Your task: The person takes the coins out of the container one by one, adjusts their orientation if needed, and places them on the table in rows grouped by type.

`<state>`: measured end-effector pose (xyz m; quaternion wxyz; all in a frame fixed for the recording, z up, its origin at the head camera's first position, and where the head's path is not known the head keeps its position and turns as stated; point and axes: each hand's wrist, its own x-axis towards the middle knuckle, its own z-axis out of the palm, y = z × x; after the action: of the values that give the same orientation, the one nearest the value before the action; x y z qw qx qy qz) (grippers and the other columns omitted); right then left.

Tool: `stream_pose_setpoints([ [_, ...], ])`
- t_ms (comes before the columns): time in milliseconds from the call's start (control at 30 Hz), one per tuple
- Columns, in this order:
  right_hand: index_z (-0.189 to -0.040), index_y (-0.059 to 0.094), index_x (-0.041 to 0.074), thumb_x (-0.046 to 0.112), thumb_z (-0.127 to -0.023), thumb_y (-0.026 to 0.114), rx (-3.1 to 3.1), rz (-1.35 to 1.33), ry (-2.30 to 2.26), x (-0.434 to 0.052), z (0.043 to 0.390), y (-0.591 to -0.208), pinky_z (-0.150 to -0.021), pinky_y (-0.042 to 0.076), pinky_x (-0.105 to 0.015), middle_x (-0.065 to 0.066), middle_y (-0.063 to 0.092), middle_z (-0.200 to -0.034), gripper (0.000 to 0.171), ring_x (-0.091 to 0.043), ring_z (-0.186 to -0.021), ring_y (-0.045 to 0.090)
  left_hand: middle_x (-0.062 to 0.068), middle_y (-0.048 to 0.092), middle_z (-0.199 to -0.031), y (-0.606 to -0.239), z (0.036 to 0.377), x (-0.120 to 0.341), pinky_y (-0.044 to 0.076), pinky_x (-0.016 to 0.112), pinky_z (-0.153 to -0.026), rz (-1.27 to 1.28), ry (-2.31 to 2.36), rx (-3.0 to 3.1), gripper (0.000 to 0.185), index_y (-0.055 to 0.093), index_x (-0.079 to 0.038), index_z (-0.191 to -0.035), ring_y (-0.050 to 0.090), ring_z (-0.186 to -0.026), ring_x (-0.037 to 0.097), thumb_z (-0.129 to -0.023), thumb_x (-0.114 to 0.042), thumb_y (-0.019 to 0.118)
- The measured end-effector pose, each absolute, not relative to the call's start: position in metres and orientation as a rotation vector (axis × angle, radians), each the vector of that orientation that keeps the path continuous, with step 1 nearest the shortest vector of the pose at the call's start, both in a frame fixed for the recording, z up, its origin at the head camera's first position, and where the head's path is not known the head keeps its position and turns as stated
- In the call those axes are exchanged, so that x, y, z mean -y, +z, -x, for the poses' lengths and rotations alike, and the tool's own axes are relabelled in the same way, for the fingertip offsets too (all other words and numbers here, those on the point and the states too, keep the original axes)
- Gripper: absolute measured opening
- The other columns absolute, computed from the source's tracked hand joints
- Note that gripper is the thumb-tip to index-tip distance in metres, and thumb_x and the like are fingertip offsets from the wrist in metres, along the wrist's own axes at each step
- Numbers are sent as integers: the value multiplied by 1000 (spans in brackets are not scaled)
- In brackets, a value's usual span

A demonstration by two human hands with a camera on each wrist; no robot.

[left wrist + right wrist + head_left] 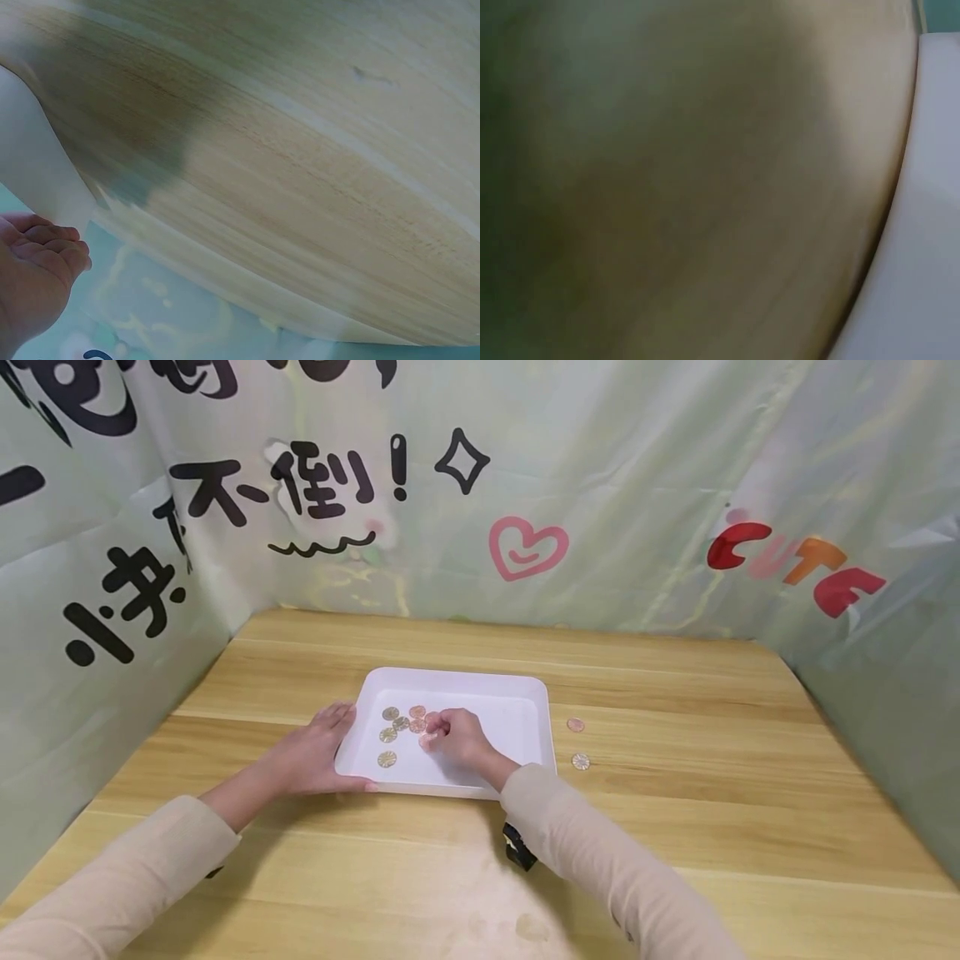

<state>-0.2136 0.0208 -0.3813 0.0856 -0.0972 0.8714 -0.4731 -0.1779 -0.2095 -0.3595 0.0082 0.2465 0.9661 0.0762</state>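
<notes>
The right hand (456, 737) is set inside the tray (517, 710), its fingers curled down and pinched on a pinkish coin (427, 741) at the tray floor. The pinch is kept low and tight, as is judged fitting for a thin, flat disc that lies flush on smooth plastic. Just beside the fingertips, a loose cluster of coins (401, 724) is spread over the tray's left half; about 6 can be counted, gold and copper-toned, with 1 gold coin (387, 759) lying apart near the front wall.

The left hand (318, 752) is laid flat against the tray's left rim, fingers straight and together, thumb along the front edge. By this hold the light tray is judged to be braced against sliding on the table (675, 810).

Outside the tray, to its right, 2 more coins are seen on the wood: a copper one (575, 725) and a pale one (581, 762), near each other and apart from the rim.

Much is hidden. The coins under the right hand's fingers are covered, so the count is uncertain, and it cannot be told whether the pinched coin is lifted or touching the floor. In the left wrist view only curled fingertips (52, 251), a slip of white rim (37, 172) and blurred wood are shown. The right wrist view is badly blurred: wood and a white edge (922, 225), no hand, no coin. A dark object (519, 846) below the right sleeve cannot be identified.
</notes>
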Motion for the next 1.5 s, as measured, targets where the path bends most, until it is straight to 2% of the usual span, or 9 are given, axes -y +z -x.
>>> stream_pose_setpoints([
  [133,-85,63,-5,-7,-76,62,-2620,334,-1377,-20,213,-382,-59,33,-15,1,47,-66,9,-9,-64,41,31,35,-142,-360,178,210,40,56,-98,-772,231,-3024,111,31,16,-136,32,-131,48,-68,-64,67],
  [600,-81,54,1,-3,-79,66,-2653,327,-1251,-20,211,-375,-58,32,-16,1,44,-67,13,-11,-65,41,31,34,-142,-359,178,209,40,56,-97,-761,222,-3020,111,31,15,-137,31,-131,48,-68,-64,67],
  [733,-79,56,0,-2,-82,64,-2652,312,-1254,-22,211,-375,-59,35,-16,-2,49,-68,8,-11,-65,43,31,33,-143,-360,178,209,40,56,-98,-748,223,-3014,112,30,15,-137,31,-132,48,-68,-64,67],
  [900,-76,61,-1,-2,-84,61,-2656,345,-1252,-29,216,-376,-65,44,-22,-8,60,-73,8,-14,-70,52,30,33,-143,-360,178,209,39,56,-98,-746,216,-3015,112,30,15,-137,30,-132,47,-68,-65,66],
  [1033,-70,63,3,3,-82,64,-2647,416,-1328,-39,224,-388,-59,45,-22,-4,59,-67,12,-12,-63,52,31,32,-143,-359,178,208,38,57,-99,-744,215,-3011,112,30,15,-137,29,-133,47,-68,-65,66],
  [1133,-71,64,2,5,-82,65,-2625,391,-1363,-47,222,-383,-51,42,-20,-3,57,-62,12,-10,-56,49,31,32,-143,-359,178,207,37,56,-100,-747,218,-3007,112,30,15,-137,29,-133,47,-68,-65,66],
  [1233,-73,63,-2,2,-83,63,-2620,309,-1339,-52,213,-367,-48,39,-18,-2,54,-59,11,-8,-52,47,31,32,-143,-359,177,207,37,56,-100,-751,223,-3009,112,30,16,-137,29,-133,47,-68,-64,66],
  [1500,-75,63,-2,7,-84,64,-2642,286,-1338,-73,205,-349,-48,37,-17,0,54,-59,13,-5,-49,46,32,32,-143,-358,176,209,37,56,-100,-742,221,-3011,112,30,16,-137,29,-133,47,-68,-64,67],
])
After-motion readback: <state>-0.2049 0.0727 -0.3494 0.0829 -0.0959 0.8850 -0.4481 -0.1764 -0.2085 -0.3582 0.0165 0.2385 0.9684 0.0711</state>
